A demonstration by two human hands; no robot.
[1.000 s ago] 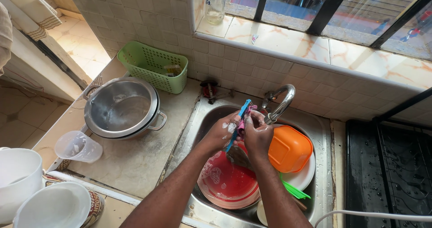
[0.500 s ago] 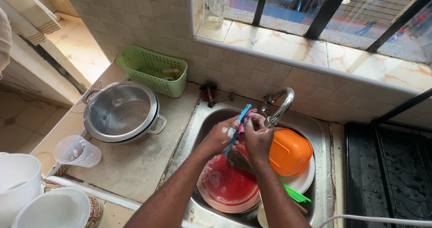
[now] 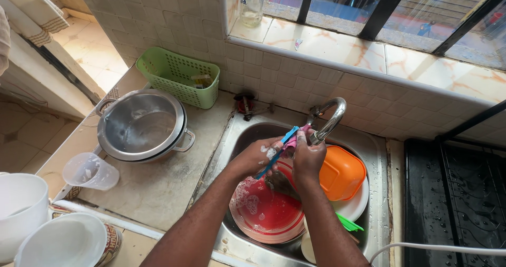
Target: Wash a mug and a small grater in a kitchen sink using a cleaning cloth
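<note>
At the near edge of the counter stand a white bowl [image 3: 60,241] and a white bucket [image 3: 18,211], with a clear plastic jug [image 3: 90,171] just beyond them. In the sink [image 3: 377,151] lies a red plate [image 3: 266,211] flecked with soap foam, with a white plate [image 3: 356,206] under an upturned orange container [image 3: 341,172] to its right and a green utensil [image 3: 349,225] poking out near them.

Above the red plate, both hands meet under the tap [image 3: 329,120]. The left hand [image 3: 258,156] is curled around a blue-handled utensil [image 3: 274,154], which slants from the fingers down toward the plate. The right hand [image 3: 308,156] is closed on something pink [image 3: 295,138] at the utensil's upper end, pressed close against the left hand; what the pink thing is cannot be told.

Farther left on the counter sits a steel pot [image 3: 141,125], and behind it a green basket [image 3: 178,76] against the tiled wall. A glass jar [image 3: 253,3] stands on the window sill.
</note>
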